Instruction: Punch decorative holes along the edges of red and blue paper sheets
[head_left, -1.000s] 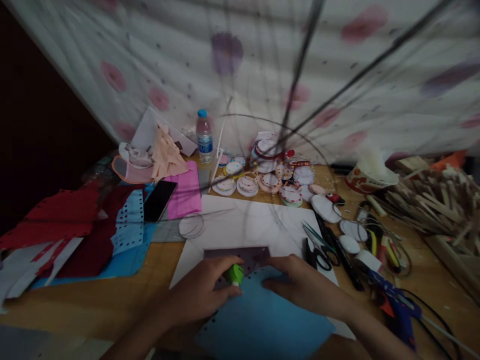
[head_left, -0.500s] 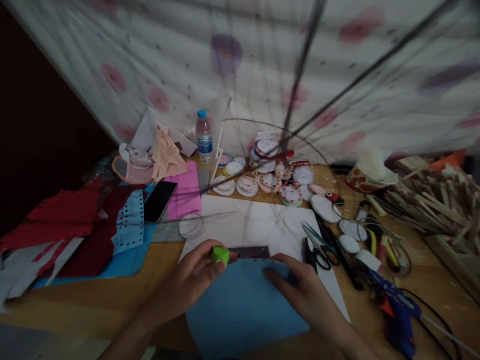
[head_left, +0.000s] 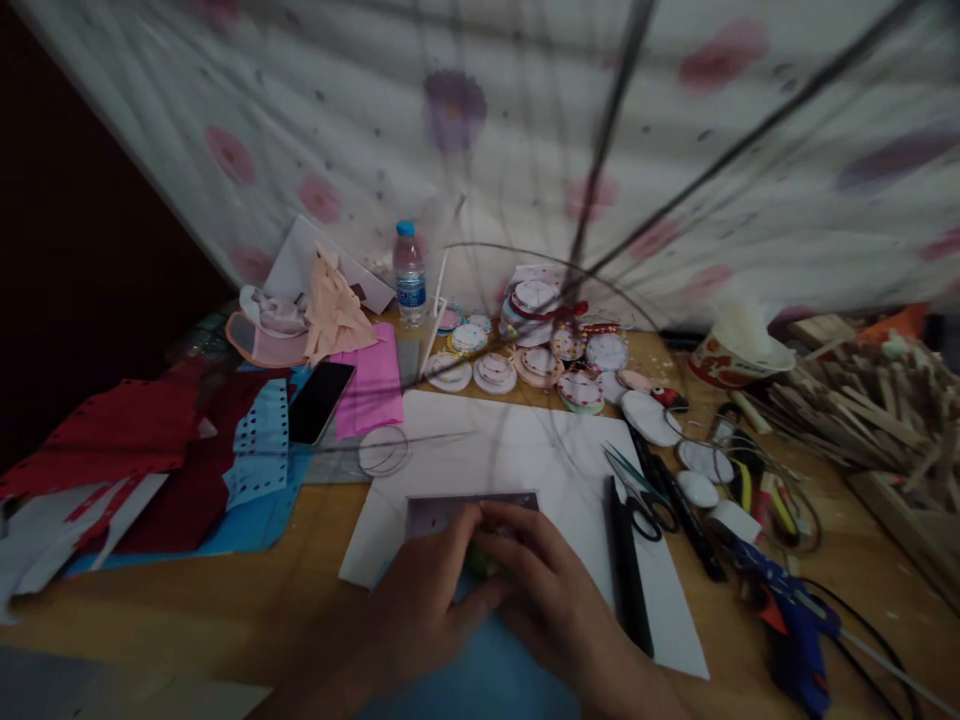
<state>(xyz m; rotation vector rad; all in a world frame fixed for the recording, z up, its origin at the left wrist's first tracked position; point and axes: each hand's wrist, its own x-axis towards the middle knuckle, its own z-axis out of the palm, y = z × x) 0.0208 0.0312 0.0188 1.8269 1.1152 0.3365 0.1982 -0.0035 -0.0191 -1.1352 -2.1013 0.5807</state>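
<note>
My left hand (head_left: pixel 427 585) and my right hand (head_left: pixel 544 580) are brought together at the lower middle of the view. Between them shows a small green punch (head_left: pixel 477 560), mostly covered by fingers. Both hands are closed round it, and the fingertips meet above. A light blue sheet (head_left: pixel 487 665) lies under the hands; its upper edge is hidden behind them. Just beyond the fingers, a dark flat plate (head_left: pixel 450 505) rests on white paper (head_left: pixel 517 450). A black-handled cutter (head_left: pixel 630 570) lies right of the hands, with scissors (head_left: pixel 643 500) beside it.
Left are punched red sheets (head_left: pixel 112 430) and a phone (head_left: pixel 321 400). A water bottle (head_left: pixel 409 275) stands at the back near small decorated paper hats (head_left: pixel 536 365). A blue glue gun (head_left: pixel 795 620) with its cord and a pile of wood sticks (head_left: pixel 877 390) are at right.
My left hand has moved right with the green punch, and my right hand has moved left to meet it. The blue sheet has shifted down, uncovering more of the dark plate and cutter.
</note>
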